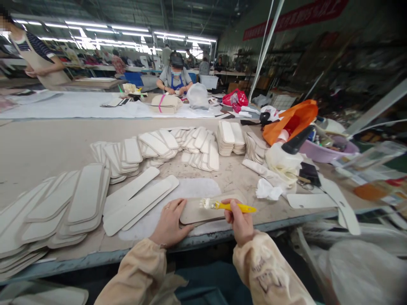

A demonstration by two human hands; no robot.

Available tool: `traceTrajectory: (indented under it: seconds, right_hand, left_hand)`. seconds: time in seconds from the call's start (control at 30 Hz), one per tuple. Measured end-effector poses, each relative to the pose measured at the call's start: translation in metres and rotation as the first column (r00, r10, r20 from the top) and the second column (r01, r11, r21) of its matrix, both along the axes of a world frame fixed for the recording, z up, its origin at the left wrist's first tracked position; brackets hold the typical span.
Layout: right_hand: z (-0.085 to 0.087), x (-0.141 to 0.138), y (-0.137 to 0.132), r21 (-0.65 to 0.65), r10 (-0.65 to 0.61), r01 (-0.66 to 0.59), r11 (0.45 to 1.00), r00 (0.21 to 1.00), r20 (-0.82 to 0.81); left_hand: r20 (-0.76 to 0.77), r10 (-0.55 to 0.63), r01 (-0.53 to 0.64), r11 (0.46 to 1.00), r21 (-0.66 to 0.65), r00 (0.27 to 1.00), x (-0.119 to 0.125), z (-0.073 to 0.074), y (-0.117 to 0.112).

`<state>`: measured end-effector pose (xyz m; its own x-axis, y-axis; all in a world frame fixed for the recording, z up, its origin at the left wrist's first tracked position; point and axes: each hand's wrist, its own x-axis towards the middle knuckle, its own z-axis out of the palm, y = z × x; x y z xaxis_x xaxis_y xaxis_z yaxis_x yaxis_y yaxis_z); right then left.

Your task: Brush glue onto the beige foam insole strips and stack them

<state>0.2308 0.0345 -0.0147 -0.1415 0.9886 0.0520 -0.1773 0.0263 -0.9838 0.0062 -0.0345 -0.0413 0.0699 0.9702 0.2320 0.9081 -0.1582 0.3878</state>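
Note:
My right hand (241, 220) is closed round the yellow handle of a small brush (227, 206); its pale bristles rest on a beige oblong piece (199, 212) lying at the table's near edge. My left hand (169, 222) lies flat with fingers spread, pressing down the left end of that piece. Under the piece is a whitish glue-stained patch (190, 188) of the table. Long pale strips (140, 201) lie just left of my left hand.
Fanned rows of oblong pieces (63, 203) cover the left; stacks (230, 137) stand at the middle back. An orange bag (291, 118), a purple basin (324, 152), crumpled paper (267, 189) and scissors (307, 180) crowd the right. A seated person (175, 78) and a standing person (34, 55) work at far tables.

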Motion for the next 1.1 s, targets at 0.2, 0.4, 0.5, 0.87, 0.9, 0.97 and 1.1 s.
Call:
traceTrajectory:
  seconds: [0.2,0.4,0.5,0.87,0.9,0.97,1.1]
  right_hand:
    - [0.007,-0.029,-0.014,-0.012,0.126,-0.126,0.992,0.989,0.072]
    - [-0.002,-0.04,-0.015,0.032,0.187,-0.198,0.98,0.957,0.22]
    - [-0.005,-0.037,-0.012,0.057,0.15,-0.177,0.983,0.936,0.318]
    - [-0.001,0.026,0.027,0.257,-0.214,0.06,0.965,0.75,0.626]
    - [-0.001,0.033,0.031,0.277,-0.253,0.084,0.957,0.71,0.657]
    - [0.001,0.043,0.037,0.315,-0.322,0.13,0.94,0.638,0.699]
    - [0.006,0.042,0.028,0.308,-0.316,0.154,0.939,0.743,0.591]
  left_hand:
    - [0.066,0.05,-0.046,0.998,-0.051,0.997,0.0,0.002,0.001]
    - [0.109,0.102,-0.091,0.991,-0.101,0.989,0.002,0.004,0.003]
    - [0.107,0.11,-0.099,0.99,-0.097,0.988,0.004,0.006,0.003]
    - [0.037,0.067,-0.063,0.995,-0.082,0.997,0.004,0.006,0.002]
    - [0.035,0.066,-0.063,0.995,-0.079,0.997,0.004,0.005,0.002]
    - [0.038,0.068,-0.065,0.995,-0.073,0.997,0.003,0.003,0.003]
    - [0.059,0.075,-0.07,0.995,-0.076,0.995,0.002,0.0,0.003]
